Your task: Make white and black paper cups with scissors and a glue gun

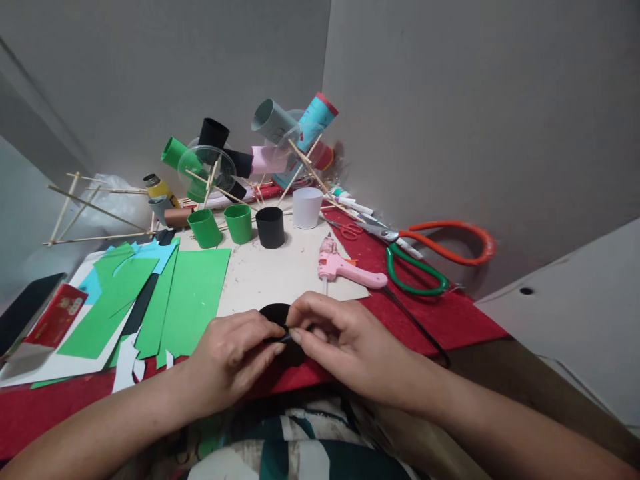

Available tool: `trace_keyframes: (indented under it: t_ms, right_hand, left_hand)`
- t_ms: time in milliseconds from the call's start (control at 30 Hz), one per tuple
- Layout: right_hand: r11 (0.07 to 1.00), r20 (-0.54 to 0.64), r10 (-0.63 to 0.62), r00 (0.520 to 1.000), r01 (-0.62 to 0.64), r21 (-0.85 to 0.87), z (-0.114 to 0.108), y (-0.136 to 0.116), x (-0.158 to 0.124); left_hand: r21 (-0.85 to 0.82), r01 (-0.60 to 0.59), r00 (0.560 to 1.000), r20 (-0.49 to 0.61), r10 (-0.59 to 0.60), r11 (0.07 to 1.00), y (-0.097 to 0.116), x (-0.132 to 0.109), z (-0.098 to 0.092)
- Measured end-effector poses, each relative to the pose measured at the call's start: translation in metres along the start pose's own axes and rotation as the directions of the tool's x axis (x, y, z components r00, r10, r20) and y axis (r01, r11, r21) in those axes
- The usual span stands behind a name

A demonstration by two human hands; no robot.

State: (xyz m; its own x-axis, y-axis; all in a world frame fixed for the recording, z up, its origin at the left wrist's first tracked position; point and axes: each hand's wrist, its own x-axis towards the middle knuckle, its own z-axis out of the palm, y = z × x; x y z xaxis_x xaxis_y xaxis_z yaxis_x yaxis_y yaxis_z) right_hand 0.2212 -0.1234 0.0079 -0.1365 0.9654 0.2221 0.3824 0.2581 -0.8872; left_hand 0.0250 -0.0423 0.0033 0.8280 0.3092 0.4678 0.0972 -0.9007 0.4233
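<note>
Near the front edge of the table, my left hand [237, 350] and my right hand [335, 340] both pinch a curled piece of black paper [275, 311]. Fingertips of the two hands almost meet at its near edge, and the hands cover much of it. Beyond them stand two green paper cups [204, 228] [239, 224], a black paper cup [270, 227] and a white paper cup [307, 208]. A pink glue gun [345, 267] lies on the white board just past my right hand.
Green paper sheets [193, 293] and scraps lie at left, beside a red packet [56, 315]. Large scissors with orange and green handles [417, 283] lie at right. Behind stand stick frames bearing clear discs [227, 163] and coloured paper tubes [214, 133]. A black cord [415, 321] crosses the red cloth [470, 327].
</note>
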Motion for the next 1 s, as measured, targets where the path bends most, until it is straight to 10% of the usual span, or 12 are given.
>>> trace_keyframes:
  t_ms: [500,1000]
  right_hand:
    - [0.852,0.046,-0.384,0.922,0.373,-0.367,-0.0024,0.0073,-0.0061]
    - [0.826,0.056,-0.408,0.911,0.395,-0.402,-0.0036,0.0103,-0.0067]
  left_hand:
    - [-0.174,0.261,0.963,0.120,-0.243,0.949,0.0058,0.0008,-0.0048]
    - [-0.234,0.156,0.986,-0.013,-0.164,0.959,0.0033,0.0022,-0.0039]
